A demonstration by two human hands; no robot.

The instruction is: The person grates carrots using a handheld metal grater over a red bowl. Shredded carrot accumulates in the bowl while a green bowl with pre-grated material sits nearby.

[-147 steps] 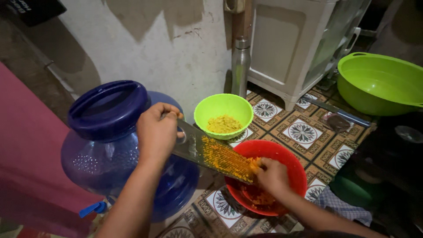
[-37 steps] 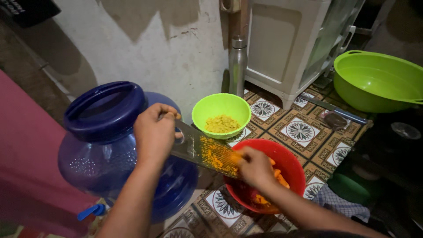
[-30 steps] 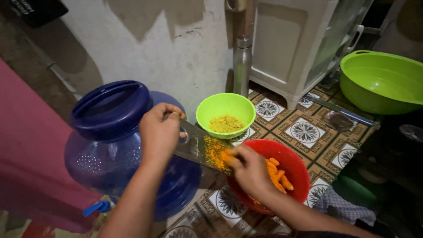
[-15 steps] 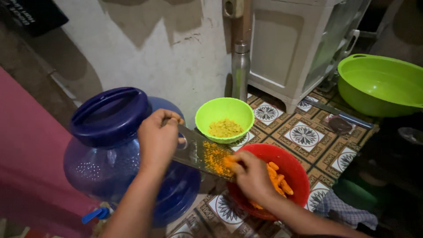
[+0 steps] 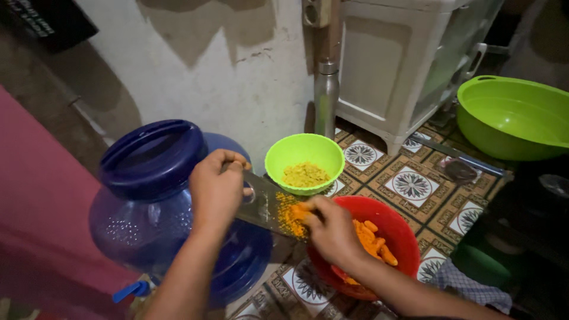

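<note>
Nearest the camera, the right hand (image 5: 332,230) is pressing a small orange root piece (image 5: 298,211) against the face of a flat metal grater (image 5: 267,204), fingers curled tight on the piece, forearm coming in from the lower right. The piece is sitting at the lower end of the grater, just over the near-left rim of the red bowl (image 5: 403,234), which is holding more orange pieces on the tiled floor (image 5: 412,185).

The grater's long axis is sloping from upper left down to lower right, so the free grating surface is lying up and left of the piece, toward the left hand (image 5: 216,191). That hand is clamping the grater's upper end, wrist bent, over the blue water jug (image 5: 148,195).

Farther off, the small green bowl (image 5: 304,161) of yellow gratings is standing just beyond the grater, and a large green basin (image 5: 514,115) is sitting at the far right.
</note>
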